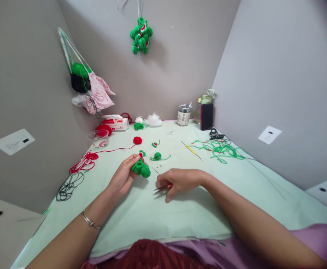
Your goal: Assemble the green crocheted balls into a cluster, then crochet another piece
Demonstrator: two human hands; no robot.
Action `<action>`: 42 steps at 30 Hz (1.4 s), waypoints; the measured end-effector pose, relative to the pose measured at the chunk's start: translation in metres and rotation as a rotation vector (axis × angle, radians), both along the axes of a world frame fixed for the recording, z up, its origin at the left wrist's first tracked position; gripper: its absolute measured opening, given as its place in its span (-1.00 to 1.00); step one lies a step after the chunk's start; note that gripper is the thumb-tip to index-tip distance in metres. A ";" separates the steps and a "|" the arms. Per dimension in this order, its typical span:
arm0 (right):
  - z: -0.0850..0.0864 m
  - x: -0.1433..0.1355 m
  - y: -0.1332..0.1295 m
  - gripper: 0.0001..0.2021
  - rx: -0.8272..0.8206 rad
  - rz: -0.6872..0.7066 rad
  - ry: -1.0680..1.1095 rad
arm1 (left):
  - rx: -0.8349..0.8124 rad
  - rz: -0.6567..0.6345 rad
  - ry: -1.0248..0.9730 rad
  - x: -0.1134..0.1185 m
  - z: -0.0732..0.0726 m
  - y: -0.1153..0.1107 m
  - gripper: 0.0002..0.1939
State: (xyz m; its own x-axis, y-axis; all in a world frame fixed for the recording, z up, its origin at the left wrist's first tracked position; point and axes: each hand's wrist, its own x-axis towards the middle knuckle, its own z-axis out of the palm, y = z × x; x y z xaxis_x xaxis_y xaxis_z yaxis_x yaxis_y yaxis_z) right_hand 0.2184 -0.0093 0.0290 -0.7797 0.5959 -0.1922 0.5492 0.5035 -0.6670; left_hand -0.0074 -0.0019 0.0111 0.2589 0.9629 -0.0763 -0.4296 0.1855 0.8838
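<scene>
Our left hand [123,176] grips a green crochet piece [141,169] above the worktop [180,209]. Our right hand [177,182] pinches small scissors [160,188] beside it

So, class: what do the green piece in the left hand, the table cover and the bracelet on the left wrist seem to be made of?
Green piece: crocheted yarn, matte, with bumpy stitches. Table cover: probably thin cloth, pale green, matte, softly creased. Bracelet: likely metal, thin, with a silvery shine.
</scene>
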 end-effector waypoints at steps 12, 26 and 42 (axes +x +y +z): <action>-0.017 0.005 0.019 -0.74 0.461 -0.378 -0.143 | -0.094 -0.029 -0.081 -0.003 -0.003 0.003 -0.93; -0.007 -0.014 0.002 -0.64 0.153 -0.409 0.464 | 0.112 -0.074 0.215 0.002 0.002 -0.009 -0.79; -0.040 -0.002 0.046 -0.73 0.512 -0.736 0.429 | 0.197 0.067 0.355 -0.001 -0.001 -0.004 -0.72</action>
State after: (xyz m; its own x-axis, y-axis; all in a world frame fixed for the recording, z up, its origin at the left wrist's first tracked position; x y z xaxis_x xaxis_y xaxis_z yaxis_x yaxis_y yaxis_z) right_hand 0.2168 0.0368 -0.0110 -0.1256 0.8916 0.4351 0.6035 0.4167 -0.6798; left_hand -0.0084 -0.0055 0.0097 0.1865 0.9817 0.0383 -0.0972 -0.0204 0.9951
